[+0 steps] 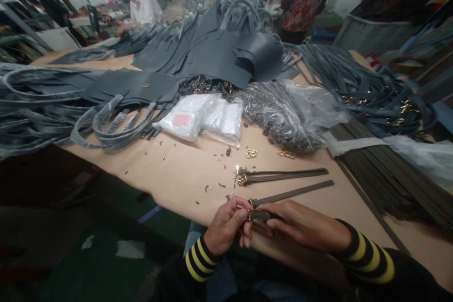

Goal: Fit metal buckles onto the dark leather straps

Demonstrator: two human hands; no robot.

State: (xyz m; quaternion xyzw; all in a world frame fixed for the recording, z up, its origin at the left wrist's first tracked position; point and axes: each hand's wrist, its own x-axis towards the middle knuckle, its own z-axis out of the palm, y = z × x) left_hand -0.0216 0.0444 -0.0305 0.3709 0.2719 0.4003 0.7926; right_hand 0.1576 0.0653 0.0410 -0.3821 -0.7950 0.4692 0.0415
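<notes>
At the near edge of the brown-topped table [173,165], the left hand [226,226] had its fingers closed in a pinch on a gold-coloured buckle [249,215]. The right hand [295,224] held the attached olive strap [261,215] between thumb and bent fingers, so the piece sat between both hands. Just beyond lay three buckled straps [293,192], with small dark and white bits scattered to their left and a loose metal frame buckle [251,153] behind them. A dense bundle of long dark strips [378,174] lay to the right. Farther in, a plastic bag with a pink label [198,108] held something white; its exact contents could not be told. Beside it, a large clear bag [279,113] was full of small dark pieces. Dark blue-grey panels [212,54] were heaped behind. At far right, a grey bin [371,37] brimmed with dark material [396,2].
</notes>
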